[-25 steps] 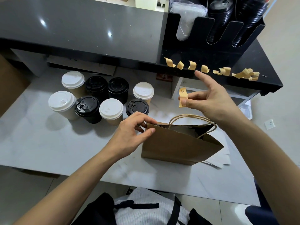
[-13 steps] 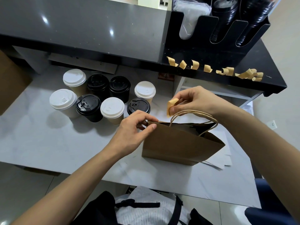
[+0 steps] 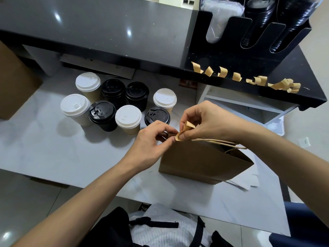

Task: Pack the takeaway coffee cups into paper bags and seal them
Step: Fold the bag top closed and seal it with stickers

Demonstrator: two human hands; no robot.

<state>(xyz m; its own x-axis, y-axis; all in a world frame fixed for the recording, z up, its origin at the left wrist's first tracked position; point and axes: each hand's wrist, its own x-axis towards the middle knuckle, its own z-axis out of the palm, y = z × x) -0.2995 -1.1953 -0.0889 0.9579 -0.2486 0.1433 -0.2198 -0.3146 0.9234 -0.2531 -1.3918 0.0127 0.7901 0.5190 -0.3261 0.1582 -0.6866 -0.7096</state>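
Brown cardboard, the side of a box (image 3: 16,90), fills your far left, standing at the edge of the pale marbled desk (image 3: 53,148). Next along the desk, your takeaway cups (image 3: 114,104) stand upright in a tight cluster: four with white lids and four with black lids, all well left of the bag and none of them in your hands.

Your left hand (image 3: 151,141) comes in from the lower left with its fingers curled, thumb and forefinger pinching at the top left corner of the paper bag (image 3: 201,161). Right against it, your right hand (image 3: 208,122) pinches a curled strip of tan tape (image 3: 185,131) between thumb and fingertips, holding it at that same corner of the bag's mouth, so the two hands nearly touch there. You cannot tell whether the tape is stuck to the paper.

The brown paper bag stands upright on the desk at centre right, its twisted paper handles (image 3: 222,142) lying over the opening beneath your right wrist. What sits inside is too dark to make out. White sheets of paper (image 3: 249,182) lie under and just right of the bag.

Above and to the right, more tan tape strips (image 3: 249,79) hang in a row along the edge of the black shelf (image 3: 302,97), below a black holder (image 3: 249,38) with stacked lids and cups.
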